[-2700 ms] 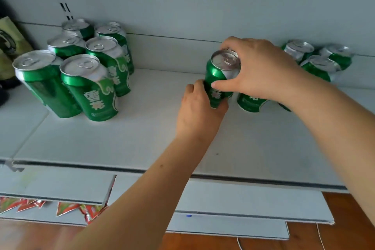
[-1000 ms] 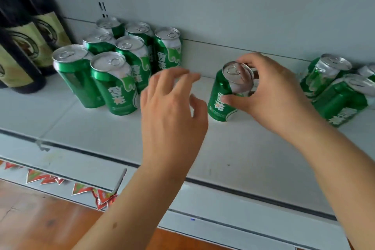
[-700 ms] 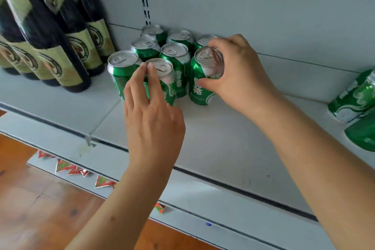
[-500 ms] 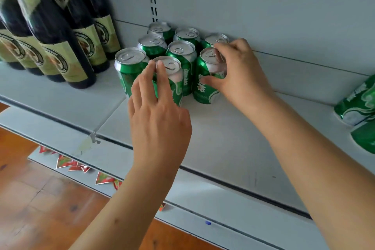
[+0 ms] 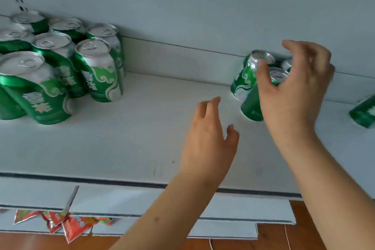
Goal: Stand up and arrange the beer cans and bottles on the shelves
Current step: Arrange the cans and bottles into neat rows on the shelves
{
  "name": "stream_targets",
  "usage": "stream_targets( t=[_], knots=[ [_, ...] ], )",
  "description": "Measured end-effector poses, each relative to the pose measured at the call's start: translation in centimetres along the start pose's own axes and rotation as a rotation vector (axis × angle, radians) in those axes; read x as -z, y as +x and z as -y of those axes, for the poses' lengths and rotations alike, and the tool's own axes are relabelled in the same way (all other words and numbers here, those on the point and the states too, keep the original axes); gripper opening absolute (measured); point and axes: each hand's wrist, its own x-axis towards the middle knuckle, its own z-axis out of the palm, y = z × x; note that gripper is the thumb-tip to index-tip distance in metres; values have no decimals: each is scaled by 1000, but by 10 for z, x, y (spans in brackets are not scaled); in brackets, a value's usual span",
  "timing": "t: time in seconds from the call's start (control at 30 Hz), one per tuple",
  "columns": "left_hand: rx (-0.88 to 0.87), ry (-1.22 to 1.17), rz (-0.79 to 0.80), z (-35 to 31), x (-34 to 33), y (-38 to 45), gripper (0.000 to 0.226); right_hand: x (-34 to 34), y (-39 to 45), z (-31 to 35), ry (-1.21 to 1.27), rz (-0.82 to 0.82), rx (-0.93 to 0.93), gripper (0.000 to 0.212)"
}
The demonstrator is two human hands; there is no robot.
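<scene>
Several green beer cans (image 5: 60,71) stand upright in a tight block at the left of the white shelf (image 5: 142,138). To the right, two more green cans stand near the back wall, one behind (image 5: 243,79) and one in front (image 5: 250,105); a third is mostly hidden behind my hand. My right hand (image 5: 294,91) hovers over these cans with fingers spread and curved, gripping nothing. My left hand (image 5: 207,144) floats above the middle of the shelf, fingers relaxed and empty. Another green can (image 5: 363,111) lies tilted at the far right edge.
The shelf's grey back wall rises directly behind the cans. Below the shelf's front edge hang red paper price flags (image 5: 69,223), and wooden floor (image 5: 274,237) shows underneath. Bare shelf surface lies between the two can groups.
My right hand let go of the can it set beside the left block and moved right over the far cans. My left hand left the block and moved to mid-shelf. The view swung right.
</scene>
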Motion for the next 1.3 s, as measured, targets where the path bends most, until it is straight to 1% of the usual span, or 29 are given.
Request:
stream_targets(
  t=[0.07, 0.13, 0.17, 0.23, 0.3, 0.37, 0.4, 0.5, 0.6, 0.67, 0.77, 0.83, 0.9, 1.03, 1.13, 1.2, 1.23, 1.3],
  knots=[
    [7, -8, 106, -13, -25, 13, 67, 4, -6, -30, 10, 143, -106, 56],
    [36, -30, 178, -20, -46, 25, 74, 3, -12, -46, 59, 302, -119, 59],
    [54, -30, 201, -21, -54, 30, 76, 2, -14, -50, 67, 333, -105, 58],
    [98, -31, 217, -21, -66, 37, 75, 3, -12, -54, 69, 325, -119, 57],
    [146, -89, 203, -19, -68, 41, 71, 4, -10, -51, 104, 301, -181, 65],
    [154, -135, 153, -15, -58, 40, 62, 5, -13, -43, 150, 322, -187, 71],
    [143, -126, 108, -11, -50, 37, 58, 5, -17, -36, 179, 341, -162, 69],
    [52, 37, -60, 7, -14, 18, 53, 5, -30, -4, 263, 421, -78, 59],
    [-30, 208, -181, 31, 32, -6, 64, -1, -42, 41, 355, 499, -11, 59],
    [-36, 275, -285, 51, 67, -20, 70, -12, -52, 72, 401, 541, 31, 64],
    [49, 453, -564, 77, 123, -31, 75, -28, -68, 117, 437, 580, 103, 73],
    [109, 530, -687, 86, 153, -30, 81, -35, -76, 144, 456, 595, 157, 78],
    [105, 557, -696, 96, 173, -24, 85, -43, -85, 170, 490, 595, 198, 76],
    [94, 565, -620, 115, 193, -20, 86, -62, -97, 203, 457, 562, 275, 73],
    [97, 575, -591, 118, 199, -23, 86, -74, -95, 207, 347, 475, 328, 74],
    [97, 570, -602, 114, 199, -24, 82, -75, -94, 205, 314, 456, 350, 76],
    [83, 544, -624, 110, 196, -25, 79, -74, -94, 203, 323, 467, 357, 78],
    [-11, 436, -666, 96, 184, -28, 72, -65, -90, 195, 365, 463, 347, 79]
  ],
)
